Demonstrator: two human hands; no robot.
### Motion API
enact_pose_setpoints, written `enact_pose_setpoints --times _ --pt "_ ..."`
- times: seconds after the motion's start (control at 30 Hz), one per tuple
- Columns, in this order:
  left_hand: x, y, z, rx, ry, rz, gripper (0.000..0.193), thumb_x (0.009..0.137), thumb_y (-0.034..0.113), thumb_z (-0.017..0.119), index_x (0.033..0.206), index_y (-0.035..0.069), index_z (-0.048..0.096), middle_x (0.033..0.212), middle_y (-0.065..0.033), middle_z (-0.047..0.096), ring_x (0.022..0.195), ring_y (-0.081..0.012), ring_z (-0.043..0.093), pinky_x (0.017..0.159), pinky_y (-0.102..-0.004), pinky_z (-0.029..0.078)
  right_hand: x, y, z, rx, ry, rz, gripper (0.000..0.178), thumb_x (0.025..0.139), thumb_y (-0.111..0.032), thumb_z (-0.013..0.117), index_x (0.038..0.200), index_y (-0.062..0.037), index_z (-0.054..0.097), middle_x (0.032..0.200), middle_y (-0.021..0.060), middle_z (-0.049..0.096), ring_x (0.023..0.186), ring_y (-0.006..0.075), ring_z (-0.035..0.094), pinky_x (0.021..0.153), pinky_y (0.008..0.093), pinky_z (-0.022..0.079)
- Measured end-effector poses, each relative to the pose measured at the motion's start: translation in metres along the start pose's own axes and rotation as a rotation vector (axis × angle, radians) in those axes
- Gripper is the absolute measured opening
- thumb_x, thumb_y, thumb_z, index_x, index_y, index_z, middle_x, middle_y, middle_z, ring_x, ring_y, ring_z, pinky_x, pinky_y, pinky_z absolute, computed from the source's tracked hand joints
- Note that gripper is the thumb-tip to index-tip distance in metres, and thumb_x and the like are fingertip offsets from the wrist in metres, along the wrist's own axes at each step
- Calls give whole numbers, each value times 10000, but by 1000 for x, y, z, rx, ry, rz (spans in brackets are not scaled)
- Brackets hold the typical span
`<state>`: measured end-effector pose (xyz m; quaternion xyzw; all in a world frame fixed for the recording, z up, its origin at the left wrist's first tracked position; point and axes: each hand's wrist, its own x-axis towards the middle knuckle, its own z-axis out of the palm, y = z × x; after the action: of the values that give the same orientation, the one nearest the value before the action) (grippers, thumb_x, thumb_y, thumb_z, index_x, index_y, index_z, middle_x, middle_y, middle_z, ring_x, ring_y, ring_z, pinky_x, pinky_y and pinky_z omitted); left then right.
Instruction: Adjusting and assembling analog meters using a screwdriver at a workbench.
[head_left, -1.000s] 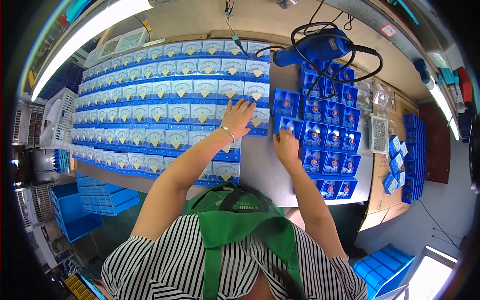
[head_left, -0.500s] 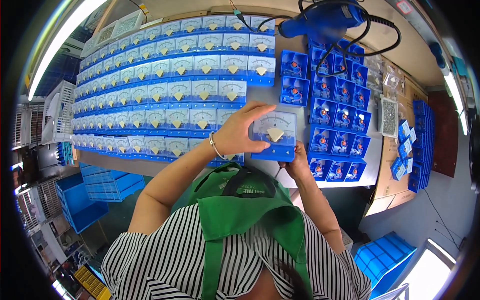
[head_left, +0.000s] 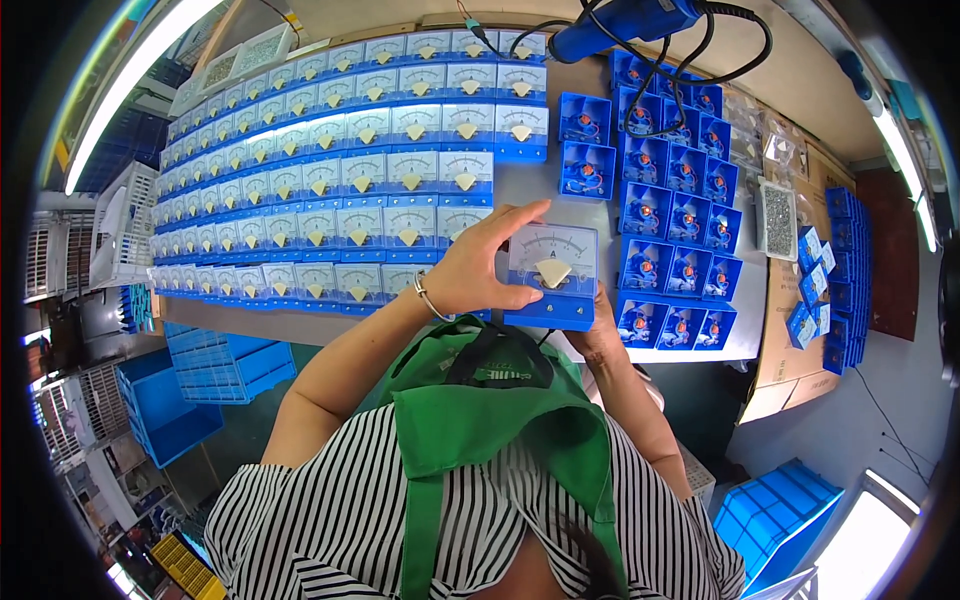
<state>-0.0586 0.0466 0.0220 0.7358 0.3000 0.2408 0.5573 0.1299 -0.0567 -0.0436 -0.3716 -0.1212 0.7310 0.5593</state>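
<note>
A clear-faced panel meter (head_left: 553,268) with a blue base and a cream fan-shaped piece on its dial is held up near the table's front edge. My left hand (head_left: 482,262) grips it from the left, thumb on the lower front and index finger along the top corner. Behind its lower right edge is my right hand (head_left: 598,328), its fingers curled and mostly hidden by the meter. A thin dark shaft shows just below the meter, too small to name.
Rows of similar finished-looking meters (head_left: 364,170) cover the table's left side. Open blue housings (head_left: 645,210) with orange and copper parts stand to the right. A blue power tool (head_left: 625,30) with a looping black cable hangs above. A tray of small metal parts (head_left: 777,220) lies far right.
The meter has tilted slightly, showing more of its blue base, while my left hand keeps its grip. My right hand sits more behind it. The hanging blue tool has swung up and left.
</note>
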Motion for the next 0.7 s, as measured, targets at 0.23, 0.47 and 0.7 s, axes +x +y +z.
enact_pose_setpoints --times 0.23,0.47,0.7 --pt "-3 0 3 -36 0 -39 951 626 189 774 1459 104 323 1276 -124 499 1154 -237 512 983 -362 424 -1 12 -6 10 -15 -122 188 815 7 670 998 -28 685 998 84 692 880 171 667 800 310 552" --pt "-5 2 4 -81 28 -74 955 632 177 773 1464 105 311 1308 -126 481 1199 -237 495 1022 -375 405 -4 18 3 -7 6 -231 186 814 -19 684 999 -36 687 988 74 691 868 163 663 800 308 546" --pt "-5 1 5 -95 45 -83 948 636 174 770 1463 102 313 1310 -128 474 1199 -241 494 1025 -376 403 -4 20 5 -38 36 -287 171 823 -39 688 994 -35 688 973 63 690 858 148 653 798 299 536"
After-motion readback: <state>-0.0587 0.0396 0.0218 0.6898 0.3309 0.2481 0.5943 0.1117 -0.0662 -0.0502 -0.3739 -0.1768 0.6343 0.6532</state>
